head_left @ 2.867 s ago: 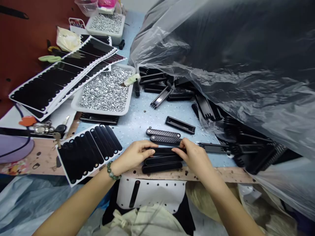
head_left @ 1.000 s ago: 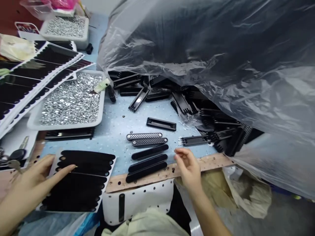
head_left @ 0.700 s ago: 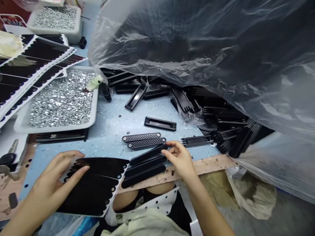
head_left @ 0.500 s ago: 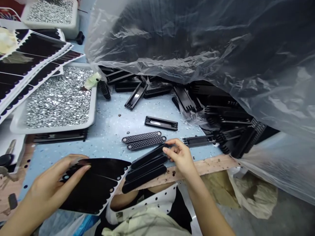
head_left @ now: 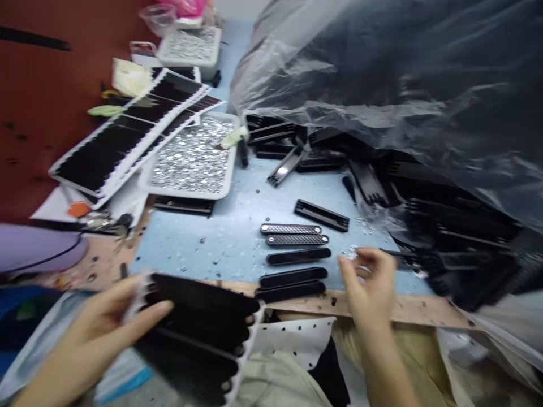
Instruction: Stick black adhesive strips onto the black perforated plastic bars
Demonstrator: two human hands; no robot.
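My left hand pinches a black sticker sheet with a white, scalloped edge, thumb on top; it is blurred. My right hand is over the table's front edge, fingers loosely curled and thumb apart from them, with nothing visible between. Just beyond its fingertips lie small silvery washers. To its left, smooth black bars lie in a loose column, and behind them are two textured black bars with a metal piece at the ends. A hollow black casing rests farther back.
A white tray of metal washers stands at left, with stacked sticker sheets overlapping it. A second tub is behind. Clear plastic bagging covers the right, with piled black casings under its edge.
The view has swung left, so the table appears farther right. My right hand has come away from the smooth black bars, now more evenly laid. My left hand still holds the sticker sheet.
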